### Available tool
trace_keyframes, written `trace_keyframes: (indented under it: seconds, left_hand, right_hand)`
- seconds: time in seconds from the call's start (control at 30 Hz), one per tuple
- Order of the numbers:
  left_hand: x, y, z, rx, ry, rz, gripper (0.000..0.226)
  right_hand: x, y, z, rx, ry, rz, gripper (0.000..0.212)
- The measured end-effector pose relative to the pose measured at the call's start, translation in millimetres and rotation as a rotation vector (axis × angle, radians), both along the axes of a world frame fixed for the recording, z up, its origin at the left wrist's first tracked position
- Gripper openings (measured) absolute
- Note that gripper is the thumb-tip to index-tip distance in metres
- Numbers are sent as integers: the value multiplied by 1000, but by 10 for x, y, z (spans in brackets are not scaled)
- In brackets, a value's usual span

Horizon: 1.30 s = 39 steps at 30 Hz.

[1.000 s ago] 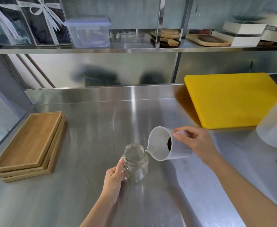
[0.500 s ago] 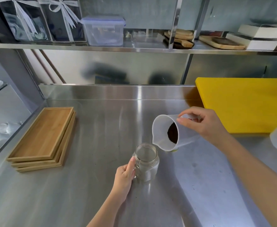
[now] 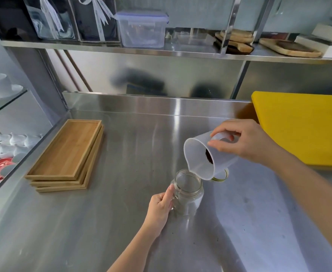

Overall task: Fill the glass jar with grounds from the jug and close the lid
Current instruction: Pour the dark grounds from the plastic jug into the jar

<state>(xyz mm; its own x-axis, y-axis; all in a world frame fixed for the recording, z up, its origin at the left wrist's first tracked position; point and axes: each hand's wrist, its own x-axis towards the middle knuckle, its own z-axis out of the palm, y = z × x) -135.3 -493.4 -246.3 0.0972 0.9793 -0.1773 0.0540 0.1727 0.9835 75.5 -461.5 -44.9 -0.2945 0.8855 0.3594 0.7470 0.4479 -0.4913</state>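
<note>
The jug (image 3: 204, 158) has tipped further, its spout now over the jar's mouth. The right hand (image 3: 245, 143) grips the translucent jug, dark grounds (image 3: 209, 158) clumped inside. On the steel counter (image 3: 121, 222), left-hand (image 3: 159, 208) fingers wrap the clear, empty glass jar (image 3: 188, 193).

The jar (image 3: 188, 192) stands on the counter (image 3: 121, 222), the left hand (image 3: 160, 208) on its left side. The jug (image 3: 206, 156), in the right hand (image 3: 243, 143), tilts just above and right of it, grounds (image 3: 209, 158) inside. 3 stacked trays (image 3: 66, 154) lie left; the board (image 3: 302, 126) sits behind right.
</note>
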Motion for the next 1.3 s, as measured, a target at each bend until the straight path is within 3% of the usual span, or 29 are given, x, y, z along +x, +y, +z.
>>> trace_keyframes:
  seconds: [0.37,1.3]
  left_hand:
    - [14,10,3,14,19,-5,55]
    - [27,7,18,20,36,-16,60]
  right_hand:
    - [-165,37,45,45,-172,67,38]
    - [-281,3,96,127,-320,166,39]
